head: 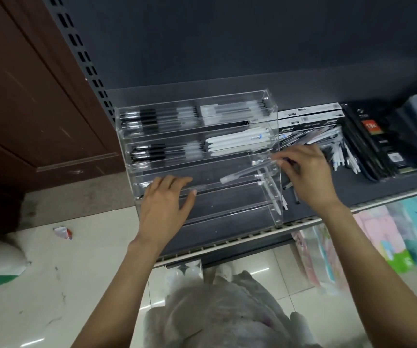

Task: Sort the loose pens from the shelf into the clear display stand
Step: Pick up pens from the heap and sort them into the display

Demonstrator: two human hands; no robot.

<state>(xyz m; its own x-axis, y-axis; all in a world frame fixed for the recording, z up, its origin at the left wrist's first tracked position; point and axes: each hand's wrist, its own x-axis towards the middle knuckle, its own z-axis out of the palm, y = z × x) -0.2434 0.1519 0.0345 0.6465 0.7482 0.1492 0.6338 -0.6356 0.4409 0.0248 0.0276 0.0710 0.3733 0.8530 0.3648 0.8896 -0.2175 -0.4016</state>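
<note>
Fingers of the right hand (310, 172) pinch one clear pen (246, 173), tipping it into the third tier of the clear display stand (274, 114), while the flat, open left hand (163, 202) steadies the stand; loose pens (338, 149), too many to count, wait at three o'clock.

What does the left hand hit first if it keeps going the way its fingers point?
Probably the clear pen that the right hand holds over the stand. The left hand lies on the third tier, fingers pointing up-right; depth is unclear.
</note>
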